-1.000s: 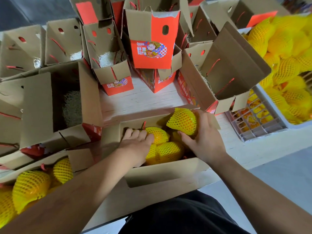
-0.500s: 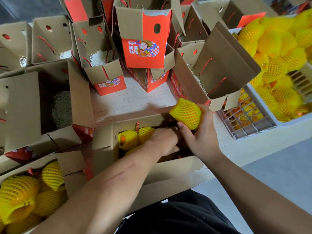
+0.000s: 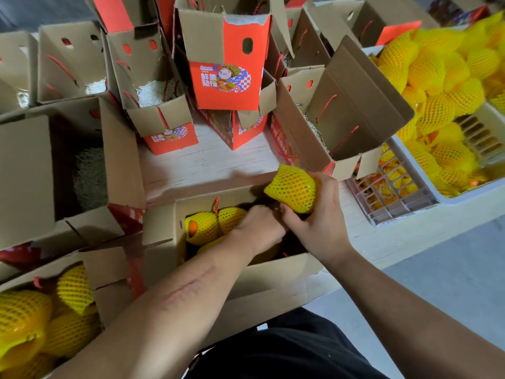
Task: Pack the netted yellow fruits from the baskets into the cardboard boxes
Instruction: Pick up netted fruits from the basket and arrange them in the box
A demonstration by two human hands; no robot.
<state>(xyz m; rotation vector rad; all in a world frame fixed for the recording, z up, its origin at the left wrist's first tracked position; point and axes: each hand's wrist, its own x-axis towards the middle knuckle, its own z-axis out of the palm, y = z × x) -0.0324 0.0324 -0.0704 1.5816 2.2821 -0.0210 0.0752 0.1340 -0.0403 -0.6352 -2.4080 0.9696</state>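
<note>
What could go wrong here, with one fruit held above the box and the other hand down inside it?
1. The right hand holds the netted fruit over the box's far corner, so it could drop onto the table.
2. The left hand fills the open box, leaving little room; the fruit may jam against it.
3. The red cord handle could get trapped under fruit.

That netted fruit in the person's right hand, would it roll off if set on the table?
Probably a little: the netted fruit looks rounded. Its foam net likely adds grip and cushioning, and the right hand holds it easily, so it seems fairly light.
</note>
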